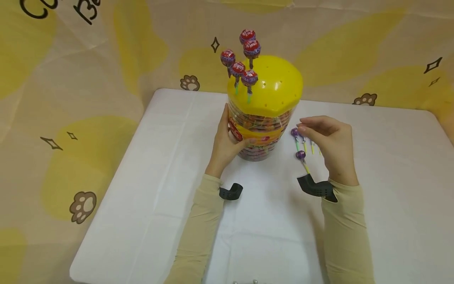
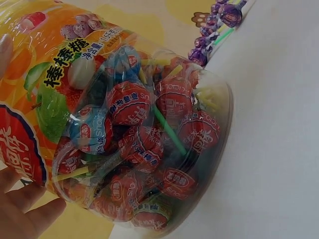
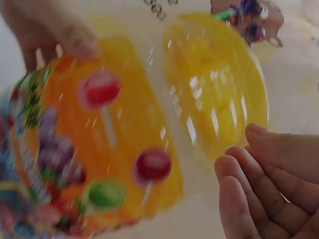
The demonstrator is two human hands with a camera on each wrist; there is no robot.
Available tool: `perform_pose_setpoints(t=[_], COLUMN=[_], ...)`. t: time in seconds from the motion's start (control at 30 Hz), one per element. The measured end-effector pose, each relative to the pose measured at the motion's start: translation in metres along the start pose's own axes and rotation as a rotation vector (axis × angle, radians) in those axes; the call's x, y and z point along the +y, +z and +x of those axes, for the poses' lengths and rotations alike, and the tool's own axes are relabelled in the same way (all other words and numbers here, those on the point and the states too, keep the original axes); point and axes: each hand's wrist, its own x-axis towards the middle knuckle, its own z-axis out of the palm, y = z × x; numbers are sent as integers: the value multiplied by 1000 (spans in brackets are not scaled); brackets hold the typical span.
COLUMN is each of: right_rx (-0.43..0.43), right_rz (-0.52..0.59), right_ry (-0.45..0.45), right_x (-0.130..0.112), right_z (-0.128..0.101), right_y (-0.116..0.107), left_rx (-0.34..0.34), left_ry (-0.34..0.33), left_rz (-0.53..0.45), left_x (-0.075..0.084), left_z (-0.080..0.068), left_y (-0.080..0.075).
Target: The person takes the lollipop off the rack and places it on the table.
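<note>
A clear plastic candy jar (image 1: 257, 153) with a yellow lid (image 1: 280, 77) stands on the table. Several red-and-purple wrapped lollipops (image 1: 250, 78) stick up by their sticks from the lid's left side. Around the jar's left and front my left hand (image 1: 227, 146) grips, thumb across the label. Many wrapped lollipops (image 2: 128, 103) show through the jar wall in the left wrist view. To the jar's right, my right hand (image 1: 331, 140) is raised with loosely bent fingers (image 3: 232, 191), nothing between them. Purple lollipops (image 1: 300, 154) lie beneath and beside it, some partly hidden by the hand.
A white table (image 1: 170, 157) bears the jar and the loose lollipops. Behind and to the left hangs a yellow-and-cream cloth (image 1: 340, 51) with paw prints. Dark curved wrist mounts (image 1: 315, 187) sit on both sleeves. Two small shiny knobs (image 1: 255, 281) show at the bottom edge.
</note>
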Motion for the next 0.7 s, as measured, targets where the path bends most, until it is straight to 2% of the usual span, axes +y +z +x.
perform_pose_setpoints(t=[0.17, 0.27, 0.5, 0.7], right_rx=[-85, -141, -132, -107], right_rz=[108, 124, -159, -197], right_ry=[-94, -139, -321, -399], right_x=[-22, -34, -49, -53], right_z=[-1, -3, 1, 9], right_y=[22, 36, 65, 79], left_rx=[0, 2, 8, 7], left_ry=[-5, -6, -10, -2], left_rz=[-9, -4, 22, 23], left_x=[0, -1, -2, -2], left_z=[0, 0, 1, 0], left_y=[0, 0, 0, 0])
